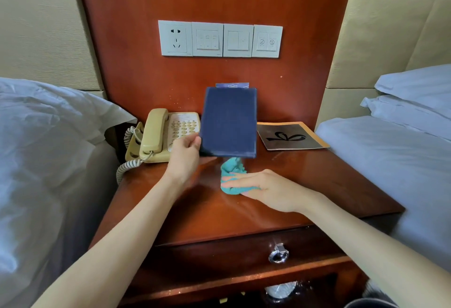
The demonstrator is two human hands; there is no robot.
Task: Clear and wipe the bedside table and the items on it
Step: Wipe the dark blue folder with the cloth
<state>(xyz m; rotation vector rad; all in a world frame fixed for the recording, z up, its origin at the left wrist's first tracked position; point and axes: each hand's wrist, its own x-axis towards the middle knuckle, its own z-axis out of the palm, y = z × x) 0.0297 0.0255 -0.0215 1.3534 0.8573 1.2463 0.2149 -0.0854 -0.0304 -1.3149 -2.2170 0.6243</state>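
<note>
My left hand (184,152) grips the lower left corner of a dark blue book (228,122) and holds it tilted up above the wooden bedside table (317,180). Below the book, my right hand (266,189) presses a crumpled teal cloth (231,173) flat onto the tabletop with straight fingers. A beige corded telephone (161,134) sits at the table's back left. A black and orange booklet (291,135) with a bow drawing lies at the back right. A small blue card (231,85) peeks out behind the book's top edge.
Beds with white linen flank the table: one (44,149) on the left, another (400,151) on the right. A socket and switch panel (219,39) is on the wooden wall board. The table's drawer has a metal ring pull (278,254). Objects lie on the shelf below.
</note>
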